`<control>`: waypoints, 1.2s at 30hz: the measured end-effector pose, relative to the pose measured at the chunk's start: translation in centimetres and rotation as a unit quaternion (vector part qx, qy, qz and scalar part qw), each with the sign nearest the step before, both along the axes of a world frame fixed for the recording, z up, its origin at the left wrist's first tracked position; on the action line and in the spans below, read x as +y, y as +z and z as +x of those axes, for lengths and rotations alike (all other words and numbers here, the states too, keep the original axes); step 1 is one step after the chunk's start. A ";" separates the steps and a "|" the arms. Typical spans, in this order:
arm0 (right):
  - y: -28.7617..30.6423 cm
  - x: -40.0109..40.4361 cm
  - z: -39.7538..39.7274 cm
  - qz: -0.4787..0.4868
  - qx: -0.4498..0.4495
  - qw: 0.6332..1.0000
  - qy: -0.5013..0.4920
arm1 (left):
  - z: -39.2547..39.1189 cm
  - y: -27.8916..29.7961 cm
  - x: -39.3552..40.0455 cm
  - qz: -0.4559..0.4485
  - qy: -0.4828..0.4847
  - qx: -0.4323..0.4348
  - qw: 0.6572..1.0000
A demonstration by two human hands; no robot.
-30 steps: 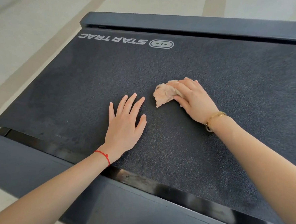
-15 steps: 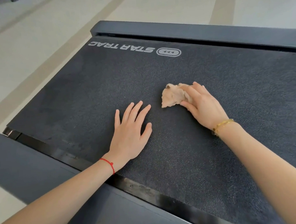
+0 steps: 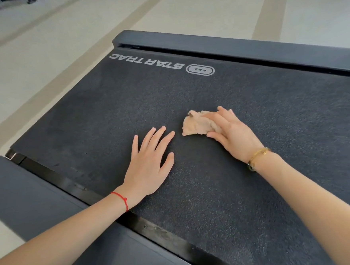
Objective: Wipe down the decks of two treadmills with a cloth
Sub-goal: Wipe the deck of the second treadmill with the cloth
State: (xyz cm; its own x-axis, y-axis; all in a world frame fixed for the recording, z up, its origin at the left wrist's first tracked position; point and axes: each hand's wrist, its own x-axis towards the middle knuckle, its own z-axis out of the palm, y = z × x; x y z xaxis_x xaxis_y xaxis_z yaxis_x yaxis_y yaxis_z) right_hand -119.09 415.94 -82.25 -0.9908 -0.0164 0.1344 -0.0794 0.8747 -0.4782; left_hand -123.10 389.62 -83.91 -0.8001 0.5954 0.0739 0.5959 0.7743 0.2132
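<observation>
Treadmill belt point(image 3: 256, 188), black, "STAR TRAC" logo point(image 3: 147, 61) near far edge. Left hand point(image 3: 149, 167): flat on belt, fingers straight, spread. Right hand point(image 3: 232, 132): fingers curled, pressing crumpled beige cloth point(image 3: 196, 124) at belt's middle. Hands near, apart.

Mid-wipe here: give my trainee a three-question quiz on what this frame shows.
1. True or false: the left hand lies flat on the treadmill belt and holds nothing.
2. Which hand presses the cloth? A) left B) right C) both
3. Fill in: the STAR TRAC logo lies ____ the cloth, toward the belt's far end.

Key:
1. True; its fingers are spread on the belt.
2. B; the right hand covers the cloth's right part.
3. Beyond; it reads upside down from here.
</observation>
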 end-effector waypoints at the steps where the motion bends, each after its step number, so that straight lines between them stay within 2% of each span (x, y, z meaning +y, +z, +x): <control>1: 0.1 1.0 -1.0 0.002 -0.003 1.000 -0.026 | 0.0 0.1 0.0 -0.001 0.000 -0.001 1.000; 5: 0.9 3.0 -4.6 -0.030 -0.023 0.989 -0.143 | 0.0 0.3 0.2 -0.017 0.002 -0.009 1.000; 7: 1.2 2.3 -5.0 -0.053 -0.027 0.986 -0.158 | 0.0 0.4 0.2 -0.020 0.002 -0.011 1.000; 9: 1.3 0.5 -4.0 -0.064 -0.030 0.989 -0.130 | 0.0 0.6 0.1 -0.024 0.001 -0.010 1.000; 13: 1.3 -2.9 0.0 -0.049 -0.020 0.999 -0.002 | 0.1 0.9 0.1 -0.028 0.001 -0.007 1.000; 15: 1.3 -3.2 1.1 -0.026 -0.017 0.999 0.019 | 0.2 0.8 0.1 -0.028 -0.004 -0.012 1.000; 21: 1.2 0.1 -2.8 0.036 -0.025 0.999 -0.026 | -3.4 1.0 -0.6 -0.056 -0.060 -0.015 0.996; 25: 1.1 2.8 -7.5 0.003 -0.024 0.992 -0.122 | -6.8 0.7 -0.9 -0.052 -0.080 -0.008 0.995; 28: 0.8 2.2 -10.4 -0.027 -0.008 0.987 -0.161 | -9.7 0.7 -1.7 -0.029 -0.027 -0.015 0.999; 31: 0.5 0.0 -11.8 -0.058 0.008 0.985 -0.160 | -12.6 0.8 -3.0 -0.024 0.018 -0.029 0.999; 36: 0.2 -4.7 -10.7 -0.064 0.011 0.995 -0.069 | -13.6 0.2 -4.0 -0.022 -0.010 -0.025 0.999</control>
